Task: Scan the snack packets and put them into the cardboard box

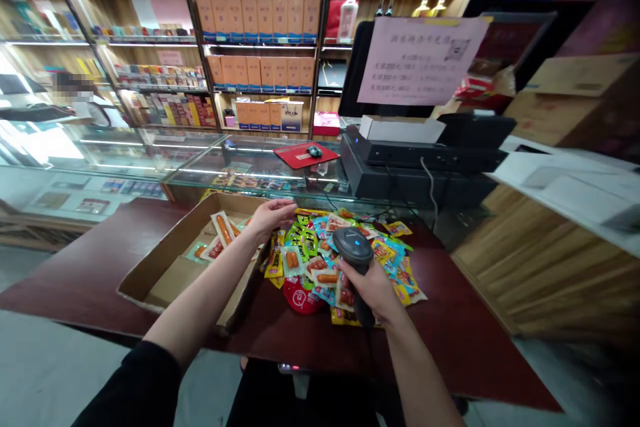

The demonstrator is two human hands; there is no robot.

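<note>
A heap of small colourful snack packets (305, 240) lies on the dark red table. My right hand (373, 287) is wrapped round the handle of a black barcode scanner (353, 245), whose head is over the heap. To the left stands an open cardboard tray (170, 270) with a few sausage packets (223, 230) in it. My left hand (273, 219) is above the tray's right edge, beside the heap, palm down; its fingers are close together, and whatever may be under them is hidden. A red round package (300, 297) shows at the heap's near edge.
Behind the table (460, 340) runs a glass counter (200, 160) with a red mouse pad (295, 156) and a mouse. A monitor with a paper sign (420, 60) stands at the back right, near cardboard boxes (570, 103). Another person (80, 97) is far left.
</note>
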